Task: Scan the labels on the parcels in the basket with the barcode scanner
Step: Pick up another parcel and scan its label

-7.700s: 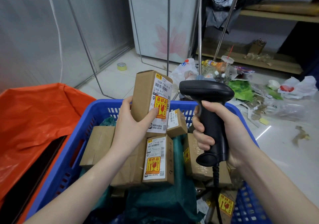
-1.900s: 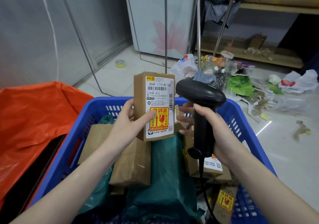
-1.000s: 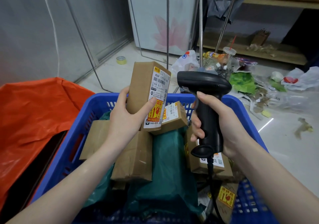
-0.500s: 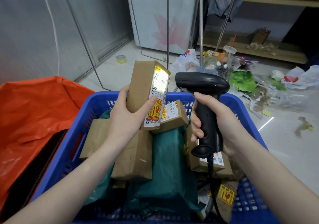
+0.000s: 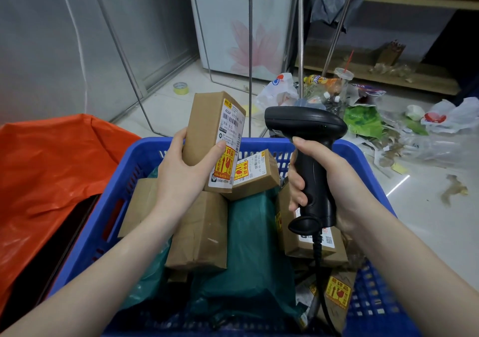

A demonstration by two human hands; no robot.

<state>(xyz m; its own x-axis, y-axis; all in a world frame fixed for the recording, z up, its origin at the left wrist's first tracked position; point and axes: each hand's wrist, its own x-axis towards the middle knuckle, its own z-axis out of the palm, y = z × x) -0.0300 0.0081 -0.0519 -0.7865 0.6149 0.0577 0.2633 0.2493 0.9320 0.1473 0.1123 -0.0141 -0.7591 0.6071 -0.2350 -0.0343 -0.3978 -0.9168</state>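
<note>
Two bare hands work above the blue plastic basket (image 5: 121, 181) in my head view: the left hand (image 5: 181, 178) has its grip closed around a tall brown cardboard parcel (image 5: 204, 131), white label turned right, while the right hand (image 5: 334, 181) grips a black pistol-shaped barcode scanner (image 5: 308, 139) just beside it. More brown boxes (image 5: 199, 235) and a green plastic mailer (image 5: 248, 246) fill the basket.

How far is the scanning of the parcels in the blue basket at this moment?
Done: nothing visible marks any parcel as scanned. In hand: the left hand holds a cardboard parcel upright above the blue basket, label turned towards the barcode scanner gripped in the right hand. Left: several parcels remain in the basket, such as the small box and a green bag.
</note>
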